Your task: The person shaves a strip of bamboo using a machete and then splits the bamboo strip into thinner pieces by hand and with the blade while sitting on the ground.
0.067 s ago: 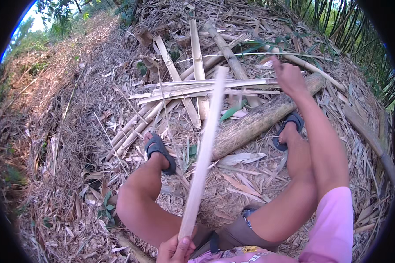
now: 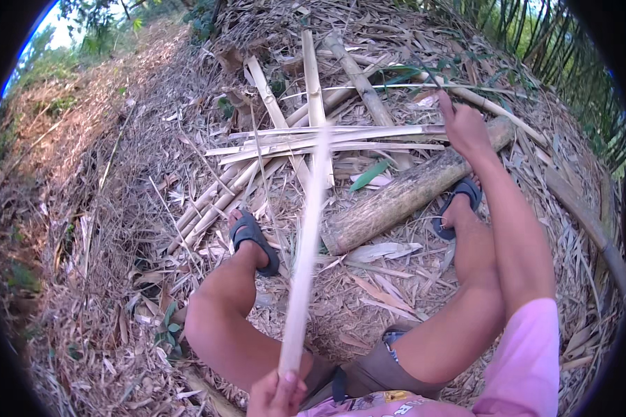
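- Pale strip (image 2: 305,264): long, narrow and straight, whitish to cream along its length, its surface smeared by blur — most of all toward the upper end.
- The strip's lower end is gripped in the left hand (image 2: 278,395), thumb lying along it; from there it rises clear of the ground, tilting slightly to the right, its far end showing in front of the split pieces (image 2: 285,147).
- Dark tool (image 2: 430,72): thin and slender, held in the right hand (image 2: 464,128), pointing up and to the left, well apart from the strip — its grip is hidden within the fist.
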